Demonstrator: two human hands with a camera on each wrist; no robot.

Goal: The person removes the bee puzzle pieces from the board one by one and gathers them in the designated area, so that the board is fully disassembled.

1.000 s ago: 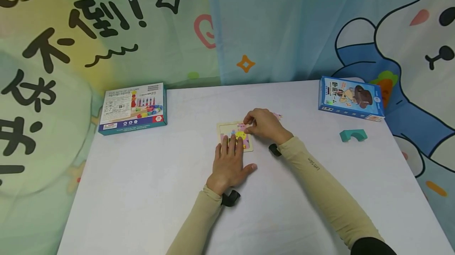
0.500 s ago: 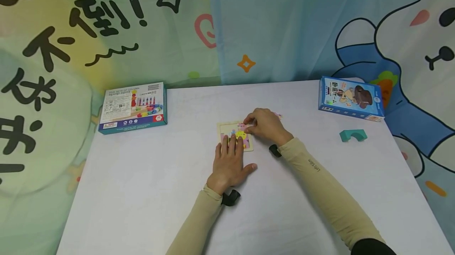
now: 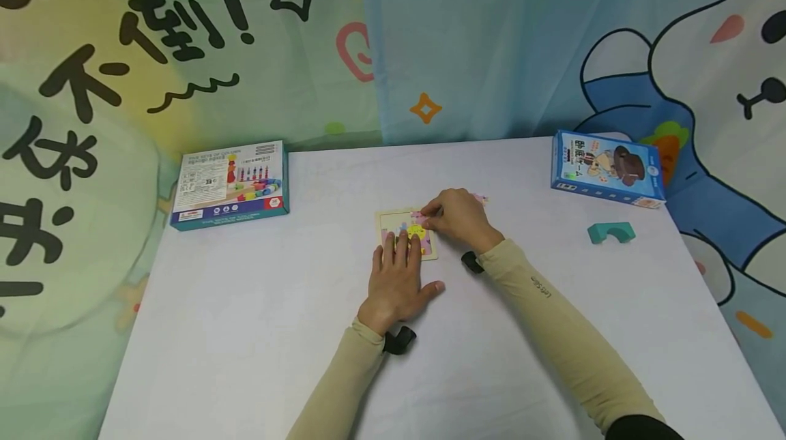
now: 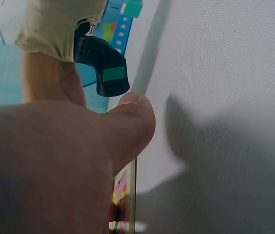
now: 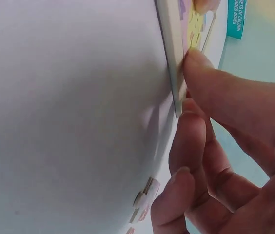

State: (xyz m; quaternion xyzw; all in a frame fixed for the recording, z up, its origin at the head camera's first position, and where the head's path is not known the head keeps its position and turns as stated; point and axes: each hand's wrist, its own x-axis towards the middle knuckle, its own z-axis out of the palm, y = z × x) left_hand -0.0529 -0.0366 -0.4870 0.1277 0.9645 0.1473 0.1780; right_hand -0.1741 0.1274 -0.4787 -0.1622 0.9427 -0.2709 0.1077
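Observation:
A small square jigsaw puzzle (image 3: 417, 230) in a pale wooden tray (image 3: 396, 212) lies on the white table. My left hand (image 3: 396, 286) rests on its lower part with fingers straight and thumb spread aside; in the left wrist view the tray's edge (image 4: 132, 195) shows beneath that hand. At the upper right corner, my right hand (image 3: 459, 218) has thumb and fingers bent together, pinching a puzzle piece (image 5: 187, 91) that is mostly hidden by the fingertips. The right wrist view shows the thumb (image 5: 201, 66) right at the tray's side.
Loose pink puzzle pieces (image 3: 482, 199) lie just behind the right hand. A teal arch block (image 3: 610, 232) sits farther right, in front of a blue game box (image 3: 608, 168). Another game box (image 3: 230, 186) lies at the back left. A printed curtain (image 3: 454, 44) hangs behind the table.
Both hands keep nearly the same place on the puzzle. The right wrist has shifted very slightly to the left.

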